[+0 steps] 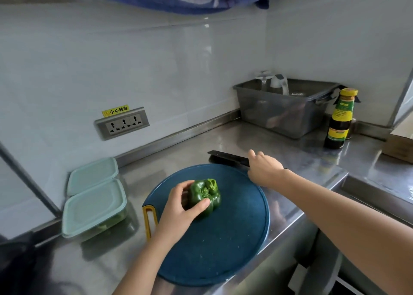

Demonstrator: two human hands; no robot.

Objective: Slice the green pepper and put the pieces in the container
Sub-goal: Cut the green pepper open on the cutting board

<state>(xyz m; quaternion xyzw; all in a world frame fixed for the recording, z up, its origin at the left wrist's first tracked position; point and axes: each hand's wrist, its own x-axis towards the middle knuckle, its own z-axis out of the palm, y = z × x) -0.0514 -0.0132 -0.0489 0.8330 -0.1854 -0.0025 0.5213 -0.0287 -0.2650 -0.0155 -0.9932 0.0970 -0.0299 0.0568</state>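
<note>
Fingers [202, 203] of the left hand [178, 212] curled round the green pepper [206, 196], thumb on the near side, the rest over the far side, pinning it down whole and uncut, stem end facing up, near the middle of the round blue cutting board [223, 250].

Head view, the only one: right hand [266, 169] out at the board's far right edge, fingers draped over the handle of the knife [228, 157], handle hidden beneath them, so no telling how tight the grip. Dark blade flat on the steel counter [312, 160], just beyond the board's far edge, pointing left. Two lidded containers [93, 207] side by side at the counter's left edge by the wall, well apart from the pepper, something green inside the nearer one.

Step in hand, by the look of it: picking up the knife. Best to close fully round the handle before lifting, bring the blade in edge down, tip the pepper onto its side for a steadier seat, tuck the fingertips back. Worth popping a lid off before the first cut.
</note>
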